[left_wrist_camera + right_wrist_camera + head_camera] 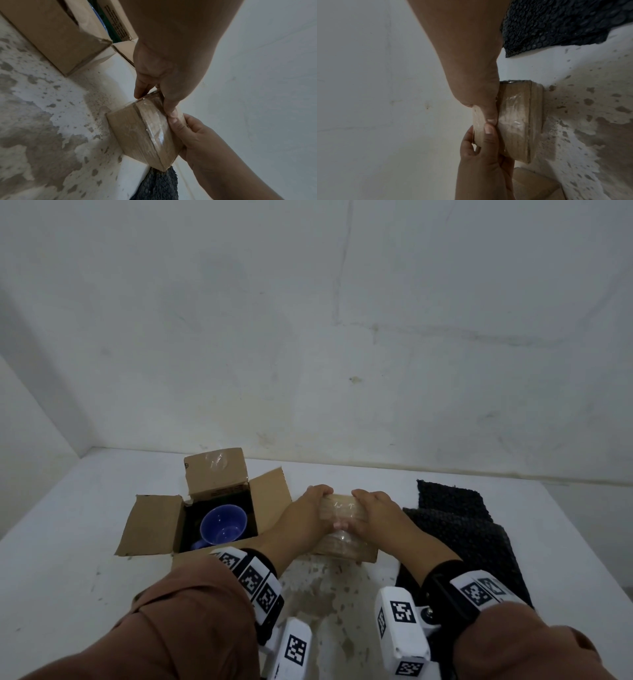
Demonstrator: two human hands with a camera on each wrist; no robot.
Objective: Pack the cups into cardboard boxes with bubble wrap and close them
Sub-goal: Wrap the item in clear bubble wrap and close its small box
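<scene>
Cardboard small box [344, 523] pressed shut under both hands on the table [85, 559]
Left hand [305, 517] and right hand [371, 513] clamp its taped top; beside it, the open box [150, 523] holds a blue cup [223, 524], flaps unclosed; dark bubble wrap [462, 529] lies unused.

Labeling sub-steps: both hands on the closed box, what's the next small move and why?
Probably let go and reach for the open box. Left hand and right hand press the closed box, flaps down; the blue cup still sits unclosed.
</scene>
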